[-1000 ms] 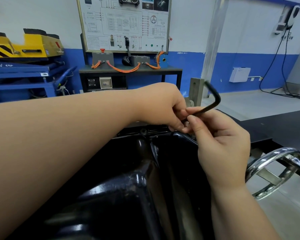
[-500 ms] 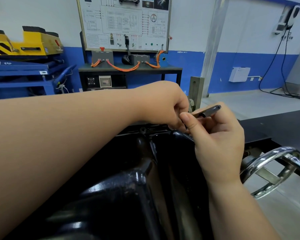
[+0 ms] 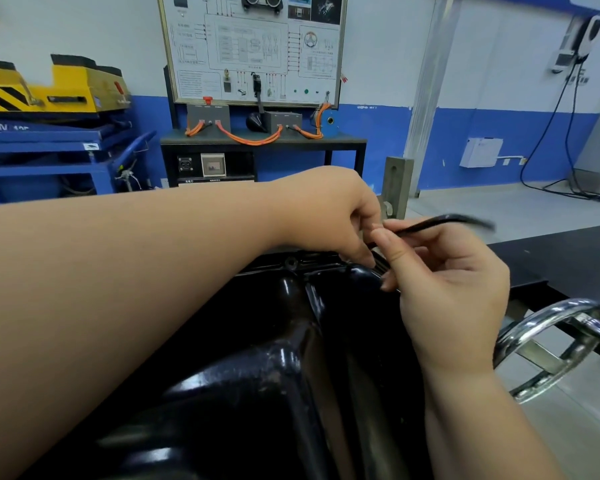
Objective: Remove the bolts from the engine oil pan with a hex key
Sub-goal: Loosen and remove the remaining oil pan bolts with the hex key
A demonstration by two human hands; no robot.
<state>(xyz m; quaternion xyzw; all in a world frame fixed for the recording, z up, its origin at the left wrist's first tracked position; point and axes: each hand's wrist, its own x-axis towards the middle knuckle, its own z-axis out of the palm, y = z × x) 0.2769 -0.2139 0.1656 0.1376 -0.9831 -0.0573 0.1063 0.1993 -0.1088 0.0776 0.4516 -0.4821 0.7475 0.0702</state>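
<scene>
A glossy black engine oil pan (image 3: 257,375) fills the lower middle of the view, bottom side up. One bolt head (image 3: 291,262) shows on its far flange. My left hand (image 3: 329,213) reaches across to the pan's far right corner, fingers pinched together at the hex key's lower end. My right hand (image 3: 454,289) grips the black hex key (image 3: 444,221) between thumb and fingers. The key's free arm points right and is blurred by motion. The key's tip and the bolt under it are hidden by my fingers.
A chrome handwheel (image 3: 555,344) sticks out at the right of the engine stand. A dark bench top (image 3: 568,258) lies behind it. Farther back stand a wiring training board (image 3: 253,50) on a black table, a blue and yellow lift (image 3: 49,109), and a grey metal post (image 3: 397,181).
The hex key's free arm has swung from pointing up to pointing right as my right hand turned it. My left hand has stayed pinched at the key's lower end.
</scene>
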